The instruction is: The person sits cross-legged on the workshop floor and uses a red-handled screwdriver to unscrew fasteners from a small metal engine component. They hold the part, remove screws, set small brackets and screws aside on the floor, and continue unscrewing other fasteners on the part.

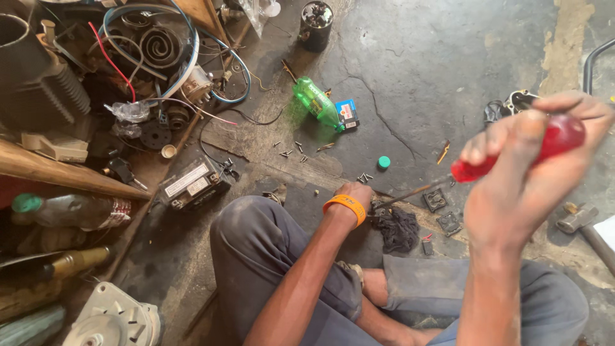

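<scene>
My right hand (522, 173) grips the red handle of a screwdriver (541, 146); its metal shaft slants down and left toward the floor. My left hand (355, 192), with an orange wristband (346, 207), reaches past my knee to the floor, fingers closed near the shaft's tip; what it holds is hidden. A black rag (397, 228) lies right beside it. Small dark square parts (435, 200) rest on the concrete below the screwdriver. I sit cross-legged in grey trousers.
Loose screws (291, 149) and a green cap (384, 162) lie ahead. A green plastic bottle (315, 102) and a small blue box (346, 113) sit farther off. Clutter of wires, coils and machine parts (128, 70) fills the left. A hammer (586, 224) lies at right.
</scene>
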The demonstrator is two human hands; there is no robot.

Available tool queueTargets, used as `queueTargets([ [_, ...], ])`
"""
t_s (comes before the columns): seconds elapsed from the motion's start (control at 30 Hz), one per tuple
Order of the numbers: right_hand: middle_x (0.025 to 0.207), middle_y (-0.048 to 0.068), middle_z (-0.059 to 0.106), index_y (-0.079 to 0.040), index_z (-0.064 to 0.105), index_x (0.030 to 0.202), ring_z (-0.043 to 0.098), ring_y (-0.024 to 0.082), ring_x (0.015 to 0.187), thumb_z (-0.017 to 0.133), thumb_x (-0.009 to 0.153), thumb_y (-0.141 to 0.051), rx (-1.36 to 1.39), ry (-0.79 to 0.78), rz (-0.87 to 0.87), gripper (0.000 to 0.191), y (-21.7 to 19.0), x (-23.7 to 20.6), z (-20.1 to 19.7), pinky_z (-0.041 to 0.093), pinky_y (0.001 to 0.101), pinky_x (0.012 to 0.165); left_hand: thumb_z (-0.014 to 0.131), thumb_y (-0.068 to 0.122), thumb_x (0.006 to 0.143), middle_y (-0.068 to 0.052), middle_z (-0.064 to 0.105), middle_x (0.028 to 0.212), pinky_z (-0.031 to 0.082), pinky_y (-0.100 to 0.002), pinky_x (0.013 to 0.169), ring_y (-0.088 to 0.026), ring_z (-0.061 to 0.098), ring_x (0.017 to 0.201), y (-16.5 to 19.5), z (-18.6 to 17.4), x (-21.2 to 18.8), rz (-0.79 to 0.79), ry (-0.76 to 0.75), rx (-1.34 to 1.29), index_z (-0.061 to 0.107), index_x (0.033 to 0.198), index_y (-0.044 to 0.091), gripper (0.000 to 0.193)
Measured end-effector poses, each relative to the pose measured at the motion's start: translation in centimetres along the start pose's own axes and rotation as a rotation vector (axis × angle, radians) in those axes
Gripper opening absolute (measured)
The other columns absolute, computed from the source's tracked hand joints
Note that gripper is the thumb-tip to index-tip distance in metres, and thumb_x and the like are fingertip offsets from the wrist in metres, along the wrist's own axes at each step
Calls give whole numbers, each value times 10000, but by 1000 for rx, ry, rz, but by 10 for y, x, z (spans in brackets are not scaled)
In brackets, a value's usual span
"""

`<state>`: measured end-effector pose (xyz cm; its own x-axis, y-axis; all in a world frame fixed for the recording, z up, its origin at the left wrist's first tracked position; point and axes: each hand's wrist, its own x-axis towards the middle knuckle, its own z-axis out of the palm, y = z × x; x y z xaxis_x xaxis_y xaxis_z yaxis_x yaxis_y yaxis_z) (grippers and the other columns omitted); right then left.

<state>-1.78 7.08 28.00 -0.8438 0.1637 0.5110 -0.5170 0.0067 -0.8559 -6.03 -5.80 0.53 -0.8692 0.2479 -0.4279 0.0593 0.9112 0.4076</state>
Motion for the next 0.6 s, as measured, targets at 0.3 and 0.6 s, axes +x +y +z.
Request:
queueTargets([
  [0.3,959,67,635,-8,569,1136,671,175,879,735,1020,-97,-216,-255,0,221,-18,7,-25,597,331,873,642,81,913,-219,728,1132,590,-466,892,-382,706,1095,-3,8,7,8,15,19,777,1072,34,214],
  [0.6,702,-21,489,-35,633,1142,500,65,512,750,997,-290,52,-307,-111,317,27,39,-32,525,273,582,638,96,924,-215,733,1133,589,-461,892,-374,708,1096,-2,4,6,13,7,37,780,1082,43,219],
])
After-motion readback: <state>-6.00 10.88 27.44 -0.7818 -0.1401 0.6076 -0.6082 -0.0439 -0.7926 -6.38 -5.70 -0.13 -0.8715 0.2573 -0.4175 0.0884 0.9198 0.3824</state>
